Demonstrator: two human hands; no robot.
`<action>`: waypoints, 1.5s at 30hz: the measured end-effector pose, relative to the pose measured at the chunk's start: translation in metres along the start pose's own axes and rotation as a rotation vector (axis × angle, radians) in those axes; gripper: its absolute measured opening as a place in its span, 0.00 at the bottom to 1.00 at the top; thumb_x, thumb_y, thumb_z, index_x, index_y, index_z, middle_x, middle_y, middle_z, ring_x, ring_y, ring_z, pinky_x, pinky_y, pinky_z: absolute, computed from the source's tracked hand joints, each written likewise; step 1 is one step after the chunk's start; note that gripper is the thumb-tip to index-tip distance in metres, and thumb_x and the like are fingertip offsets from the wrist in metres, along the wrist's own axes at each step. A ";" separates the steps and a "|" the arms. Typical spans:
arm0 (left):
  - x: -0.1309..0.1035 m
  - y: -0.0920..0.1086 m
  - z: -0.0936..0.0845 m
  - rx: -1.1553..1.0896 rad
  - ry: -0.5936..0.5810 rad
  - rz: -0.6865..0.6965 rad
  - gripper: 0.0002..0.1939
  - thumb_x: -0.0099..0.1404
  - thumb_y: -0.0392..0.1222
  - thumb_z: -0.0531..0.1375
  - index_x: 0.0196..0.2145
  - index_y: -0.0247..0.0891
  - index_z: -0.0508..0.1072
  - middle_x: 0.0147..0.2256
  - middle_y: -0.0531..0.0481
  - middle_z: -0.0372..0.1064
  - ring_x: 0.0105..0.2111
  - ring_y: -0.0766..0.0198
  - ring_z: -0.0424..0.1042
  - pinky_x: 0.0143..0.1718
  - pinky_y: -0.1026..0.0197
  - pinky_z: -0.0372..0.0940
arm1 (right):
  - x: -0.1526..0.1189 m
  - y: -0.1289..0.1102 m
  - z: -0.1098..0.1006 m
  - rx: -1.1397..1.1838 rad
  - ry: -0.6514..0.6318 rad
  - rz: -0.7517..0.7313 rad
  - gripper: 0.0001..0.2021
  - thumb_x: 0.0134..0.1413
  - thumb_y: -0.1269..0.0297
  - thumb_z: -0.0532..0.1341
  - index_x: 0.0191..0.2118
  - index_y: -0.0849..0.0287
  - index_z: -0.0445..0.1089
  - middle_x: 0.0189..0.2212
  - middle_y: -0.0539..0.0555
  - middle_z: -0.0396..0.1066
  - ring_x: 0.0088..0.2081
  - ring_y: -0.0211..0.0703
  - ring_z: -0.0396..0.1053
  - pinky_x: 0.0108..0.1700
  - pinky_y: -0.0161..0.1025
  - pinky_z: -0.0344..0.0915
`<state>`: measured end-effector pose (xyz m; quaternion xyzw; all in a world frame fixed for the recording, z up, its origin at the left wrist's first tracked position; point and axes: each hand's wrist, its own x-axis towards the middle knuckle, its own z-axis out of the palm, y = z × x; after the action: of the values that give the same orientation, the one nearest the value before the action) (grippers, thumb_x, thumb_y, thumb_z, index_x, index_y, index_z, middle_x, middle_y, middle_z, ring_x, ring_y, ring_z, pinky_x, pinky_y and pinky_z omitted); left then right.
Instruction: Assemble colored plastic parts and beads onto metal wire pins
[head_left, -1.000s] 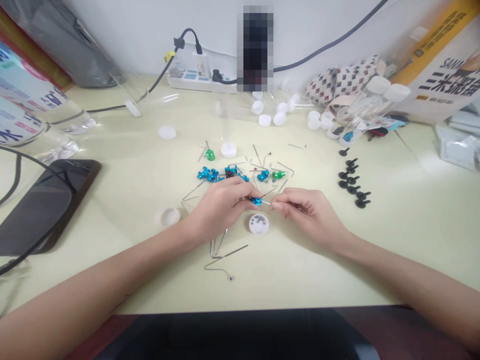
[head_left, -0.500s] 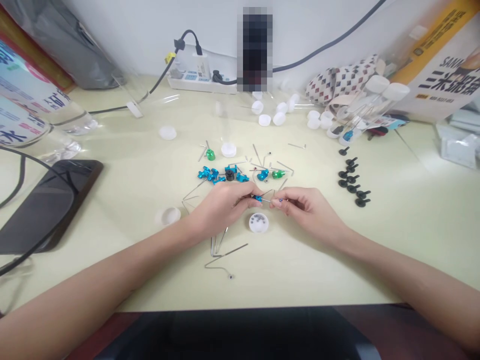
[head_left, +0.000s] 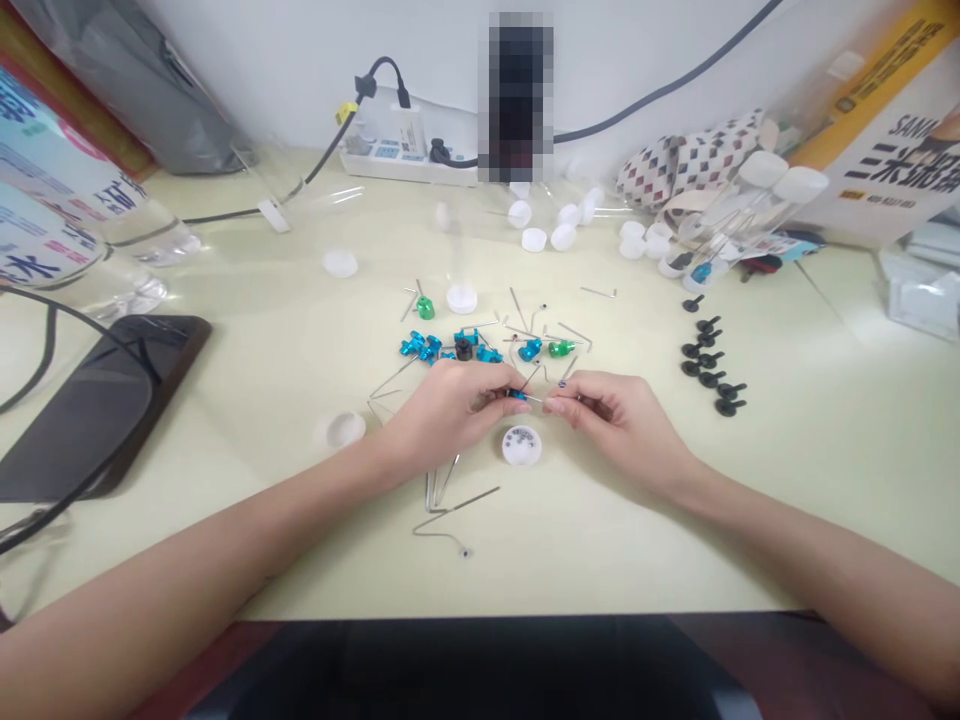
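Note:
A small blue metal fitting [head_left: 517, 395] is pinched between the thumb and fingers of my left hand [head_left: 457, 405]. Close on its right, my right hand [head_left: 607, 405] grips a thin metal rod [head_left: 534, 399], which looks like a hex key and reaches to the fitting; my fingers hide its other end. A bent wire [head_left: 534, 376] sticks up beside the fitting. Just below the hands is a white cap [head_left: 522, 446] holding several tiny metal pieces. Blue fittings [head_left: 421, 346], a black fitting [head_left: 464, 348] and green ones [head_left: 561, 348] lie beyond my fingers.
Several black thumb screws [head_left: 711, 360] lie at the right. Bent metal rods [head_left: 442, 510] rest near my left forearm. White caps [head_left: 534, 240] and clear tubes [head_left: 750, 215] are at the back. A phone [head_left: 105, 400] and water bottles [head_left: 75, 220] stand left; a power strip [head_left: 375, 160] lies by the wall.
Both hands keep hold at nearly the same place. My right fingers and the rod have shifted slightly at the fitting. The whole view has moved a little.

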<state>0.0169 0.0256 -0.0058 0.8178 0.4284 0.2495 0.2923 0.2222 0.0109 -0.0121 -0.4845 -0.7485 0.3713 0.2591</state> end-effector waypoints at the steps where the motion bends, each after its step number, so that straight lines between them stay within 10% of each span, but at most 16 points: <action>1: 0.000 0.000 0.000 -0.001 0.002 0.000 0.06 0.61 0.36 0.59 0.35 0.36 0.75 0.30 0.52 0.75 0.29 0.67 0.70 0.32 0.65 0.64 | 0.000 0.000 0.000 -0.015 0.012 -0.011 0.11 0.59 0.64 0.56 0.26 0.59 0.66 0.21 0.45 0.58 0.25 0.32 0.54 0.28 0.32 0.52; 14: -0.003 0.001 0.001 -0.068 -0.006 -0.007 0.07 0.62 0.36 0.57 0.33 0.37 0.76 0.28 0.51 0.74 0.27 0.67 0.69 0.29 0.65 0.64 | -0.001 0.006 0.001 -0.173 0.098 -0.130 0.05 0.58 0.63 0.58 0.37 0.58 0.68 0.26 0.48 0.69 0.26 0.35 0.64 0.28 0.32 0.61; 20: -0.001 -0.003 -0.003 -0.170 -0.013 -0.043 0.07 0.62 0.36 0.57 0.34 0.37 0.75 0.31 0.51 0.75 0.29 0.66 0.72 0.33 0.65 0.67 | -0.002 0.006 -0.012 -0.835 0.254 -0.699 0.06 0.57 0.74 0.55 0.39 0.62 0.68 0.34 0.57 0.72 0.33 0.41 0.69 0.35 0.36 0.66; 27: -0.001 -0.004 -0.005 -0.166 -0.020 -0.028 0.06 0.62 0.36 0.58 0.34 0.36 0.75 0.31 0.51 0.75 0.30 0.65 0.73 0.33 0.65 0.67 | -0.001 -0.003 -0.020 -1.069 0.239 -0.968 0.06 0.56 0.78 0.56 0.34 0.63 0.69 0.34 0.59 0.73 0.34 0.42 0.71 0.35 0.37 0.69; 45: -0.001 -0.005 -0.001 -0.181 -0.007 -0.069 0.06 0.59 0.38 0.61 0.35 0.37 0.76 0.32 0.52 0.76 0.30 0.65 0.73 0.36 0.62 0.69 | -0.004 -0.004 -0.020 -1.101 0.225 -0.971 0.07 0.57 0.77 0.55 0.36 0.64 0.70 0.34 0.59 0.74 0.34 0.43 0.72 0.29 0.37 0.69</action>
<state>0.0126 0.0279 -0.0086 0.7737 0.4309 0.2743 0.3749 0.2364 0.0120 0.0025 -0.1941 -0.9251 -0.2660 0.1889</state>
